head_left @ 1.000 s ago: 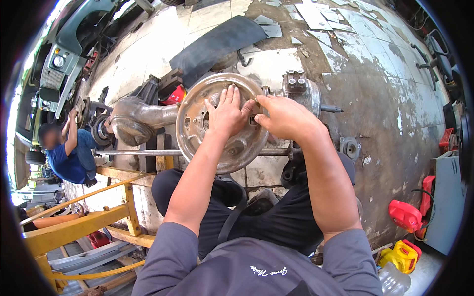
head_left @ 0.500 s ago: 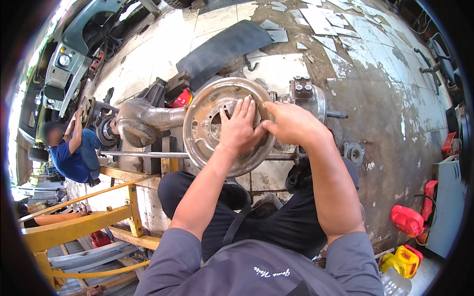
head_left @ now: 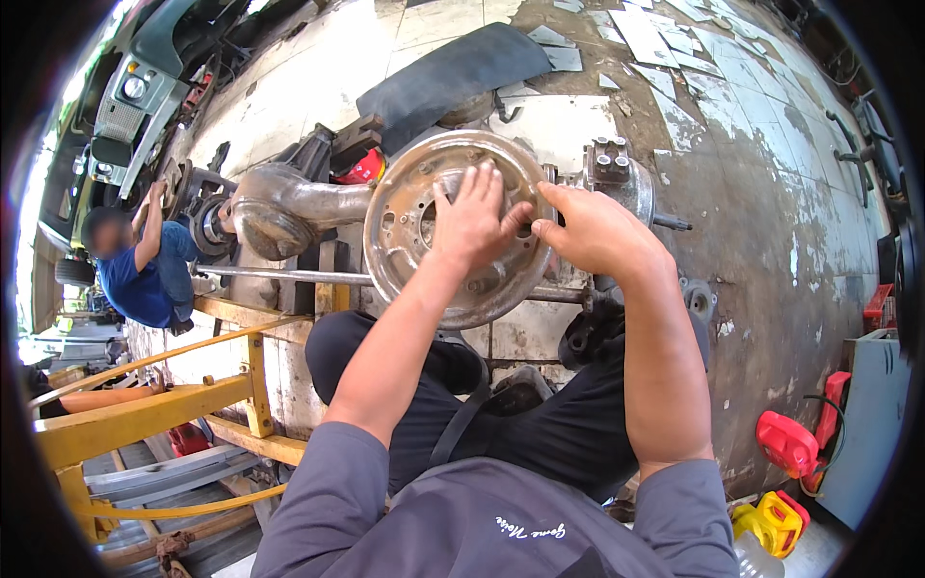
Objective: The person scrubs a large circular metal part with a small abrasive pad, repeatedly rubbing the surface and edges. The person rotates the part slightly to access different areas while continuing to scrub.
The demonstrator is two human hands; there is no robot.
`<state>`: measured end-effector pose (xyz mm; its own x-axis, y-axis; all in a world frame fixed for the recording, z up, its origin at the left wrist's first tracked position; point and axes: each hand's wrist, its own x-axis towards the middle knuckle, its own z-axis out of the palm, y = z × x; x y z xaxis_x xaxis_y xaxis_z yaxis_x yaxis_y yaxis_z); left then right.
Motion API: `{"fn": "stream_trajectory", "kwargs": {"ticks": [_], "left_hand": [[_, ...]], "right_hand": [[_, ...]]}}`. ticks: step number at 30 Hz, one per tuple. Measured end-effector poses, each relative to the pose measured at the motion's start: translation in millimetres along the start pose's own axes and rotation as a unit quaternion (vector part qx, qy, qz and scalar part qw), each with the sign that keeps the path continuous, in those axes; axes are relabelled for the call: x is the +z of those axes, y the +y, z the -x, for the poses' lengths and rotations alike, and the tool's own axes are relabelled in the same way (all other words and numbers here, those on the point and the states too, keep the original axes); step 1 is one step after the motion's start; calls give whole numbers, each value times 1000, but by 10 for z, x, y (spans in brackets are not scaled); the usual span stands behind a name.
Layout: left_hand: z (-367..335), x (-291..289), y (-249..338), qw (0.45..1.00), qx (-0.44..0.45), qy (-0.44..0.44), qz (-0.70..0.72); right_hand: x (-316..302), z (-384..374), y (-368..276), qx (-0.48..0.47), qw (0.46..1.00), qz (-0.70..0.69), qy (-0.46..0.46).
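Observation:
A round, rusty metal brake plate (head_left: 400,258), with a raised rim and holes around its centre, stands in front of me at the axle assembly. My left hand (head_left: 474,223) lies over its middle, fingers stretched out and nothing gripped. At the plate's right edge, my right hand (head_left: 590,229) has its thumb on the near side; its other fingers are partly hidden. The axle housing (head_left: 275,207) bulges out to the left of the plate. Beyond my right hand sits a metal hub with bolts (head_left: 617,173).
A yellow metal frame (head_left: 145,421) is at lower left. At far left a person in blue (head_left: 140,284) crouches by the axle. A black rubber sheet (head_left: 453,82) lies behind the plate. Red (head_left: 785,443) and yellow (head_left: 771,523) canisters stand at lower right.
The view has shifted a little, moving the scene up and right. My left hand has slid slightly left across the plate, and its thumb now stands apart from my right thumb.

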<state>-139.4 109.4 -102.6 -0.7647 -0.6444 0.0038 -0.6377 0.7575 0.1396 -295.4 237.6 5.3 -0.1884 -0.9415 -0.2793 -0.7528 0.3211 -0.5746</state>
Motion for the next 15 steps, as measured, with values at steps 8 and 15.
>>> {"fn": "stream_trajectory", "kwargs": {"ticks": [8, 15], "left_hand": [[28, 29, -82, 999, -33, 20, 14], [147, -23, -11, 998, 24, 12, 48]], "right_hand": [[35, -32, -18, -14, 1000, 13, -6], [67, -62, 14, -21, 1000, 20, -2]]}}
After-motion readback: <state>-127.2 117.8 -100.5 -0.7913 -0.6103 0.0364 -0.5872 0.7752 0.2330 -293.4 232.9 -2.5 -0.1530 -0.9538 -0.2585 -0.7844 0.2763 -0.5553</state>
